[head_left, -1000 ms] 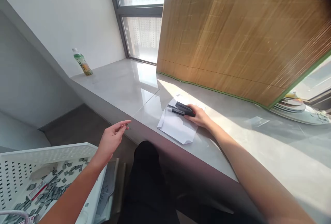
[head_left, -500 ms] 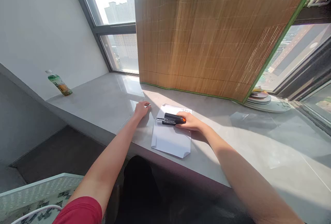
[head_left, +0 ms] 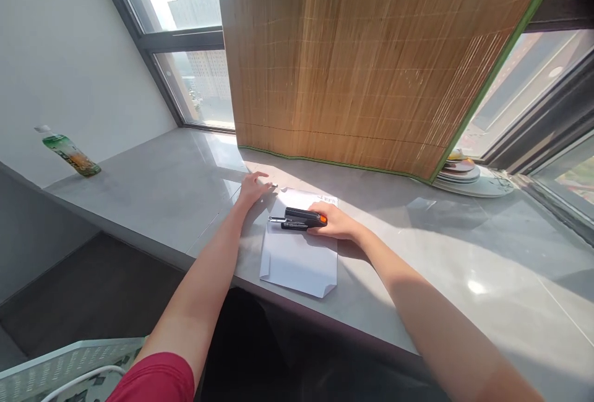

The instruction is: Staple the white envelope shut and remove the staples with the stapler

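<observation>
A white sheet of paper (head_left: 299, 260) lies on the grey window ledge (head_left: 176, 185). My right hand (head_left: 336, 222) grips the back of a black stapler with an orange end (head_left: 299, 218), which rests on the upper part of the paper. My left hand (head_left: 253, 188) rests at the paper's upper left corner with fingers pinched on a tiny thing I cannot make out.
A bamboo blind (head_left: 362, 62) leans against the window behind the paper. A green drink bottle (head_left: 69, 153) stands at the ledge's far left. Stacked plates (head_left: 468, 176) sit at the right. A white perforated basket (head_left: 60, 365) with small pieces is at bottom left.
My left hand came from above the basket to the ledge and now sits at the paper's upper left corner. The view swung right. My right hand stays on the stapler.
</observation>
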{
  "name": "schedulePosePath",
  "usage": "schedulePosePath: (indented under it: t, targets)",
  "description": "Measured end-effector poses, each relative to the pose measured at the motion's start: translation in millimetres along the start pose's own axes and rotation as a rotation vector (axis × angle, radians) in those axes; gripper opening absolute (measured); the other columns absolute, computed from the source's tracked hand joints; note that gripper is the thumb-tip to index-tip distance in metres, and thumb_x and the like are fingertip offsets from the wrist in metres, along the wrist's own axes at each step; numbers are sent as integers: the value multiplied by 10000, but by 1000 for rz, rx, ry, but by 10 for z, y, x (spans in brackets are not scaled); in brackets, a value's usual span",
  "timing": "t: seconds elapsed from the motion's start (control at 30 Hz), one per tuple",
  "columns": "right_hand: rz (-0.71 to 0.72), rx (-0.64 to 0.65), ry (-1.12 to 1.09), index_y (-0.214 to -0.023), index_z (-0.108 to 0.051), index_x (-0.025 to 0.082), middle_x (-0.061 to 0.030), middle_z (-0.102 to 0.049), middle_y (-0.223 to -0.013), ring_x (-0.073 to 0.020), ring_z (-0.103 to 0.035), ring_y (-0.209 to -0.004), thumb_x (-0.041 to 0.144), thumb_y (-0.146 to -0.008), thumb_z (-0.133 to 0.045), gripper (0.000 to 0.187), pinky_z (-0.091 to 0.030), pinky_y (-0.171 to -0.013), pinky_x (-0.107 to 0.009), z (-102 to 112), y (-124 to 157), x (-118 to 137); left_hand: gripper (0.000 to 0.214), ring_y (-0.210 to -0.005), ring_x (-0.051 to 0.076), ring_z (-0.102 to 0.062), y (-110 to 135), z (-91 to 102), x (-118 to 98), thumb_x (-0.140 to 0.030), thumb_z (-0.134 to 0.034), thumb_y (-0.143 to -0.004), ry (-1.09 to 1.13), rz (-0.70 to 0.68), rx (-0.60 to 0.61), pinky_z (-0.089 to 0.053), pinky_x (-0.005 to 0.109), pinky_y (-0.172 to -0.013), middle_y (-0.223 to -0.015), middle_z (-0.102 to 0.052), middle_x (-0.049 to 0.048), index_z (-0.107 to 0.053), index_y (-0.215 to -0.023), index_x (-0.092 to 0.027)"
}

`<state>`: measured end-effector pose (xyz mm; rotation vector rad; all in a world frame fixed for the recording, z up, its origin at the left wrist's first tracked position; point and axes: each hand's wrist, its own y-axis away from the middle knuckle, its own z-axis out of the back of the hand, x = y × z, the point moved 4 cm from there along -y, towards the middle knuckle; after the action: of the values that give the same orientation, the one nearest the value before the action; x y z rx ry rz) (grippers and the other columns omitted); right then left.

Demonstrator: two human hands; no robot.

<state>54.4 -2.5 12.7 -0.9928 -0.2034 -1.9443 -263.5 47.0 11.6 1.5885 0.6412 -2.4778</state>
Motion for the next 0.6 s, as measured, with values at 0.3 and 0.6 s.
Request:
schedulePosePath:
  t: [0.3, 0.6]
  targets:
    - [5, -223, -60, -1126, -804, 267, -50, -812, -1098, -246, -727, -1006, 352, -948, -776, 199, -563, -924, -390, -131, -56, 143, 242, -857, 125, -669, 106, -171, -178, -189, -847, -834, 815, 4, 141, -568, 297, -883, -978, -682, 45, -746, -1054, -177]
    - [-104, -482, 0, -1179, -845, 229, -71, -803, -1050, -248, -745, -959, 304, -894, -784, 300, -591, -962, -412, 169, 66, -68, 580, -1016, 274, -819, 269, -311, -313, -451, -1037, -726, 619, -92, 388, -648, 448, -976, -1059, -841, 133, -803, -1174, -167]
